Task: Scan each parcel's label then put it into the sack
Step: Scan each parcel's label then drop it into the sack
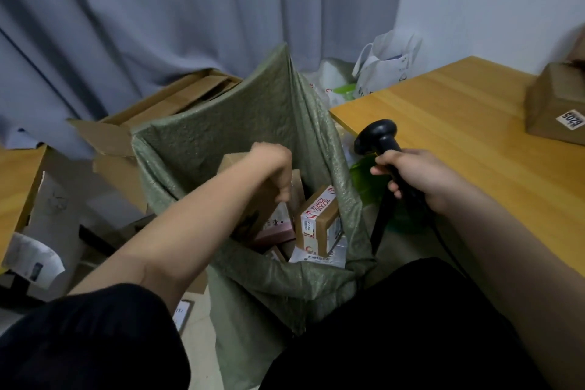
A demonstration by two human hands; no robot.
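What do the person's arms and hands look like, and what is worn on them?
Both hands are bare: the left hand and the right hand carry no gloves, rings, watch or bracelet that can be seen. The forearms are uncovered too. A short black sleeve covers the left upper arm; the right arm shows no sleeve in view. No markings are visible.

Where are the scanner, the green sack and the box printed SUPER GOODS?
scanner (380, 136): head view, on its black head.
green sack (228, 123): head view, on the inner back wall.
SUPER GOODS box (319, 209): head view, on its printed top face.
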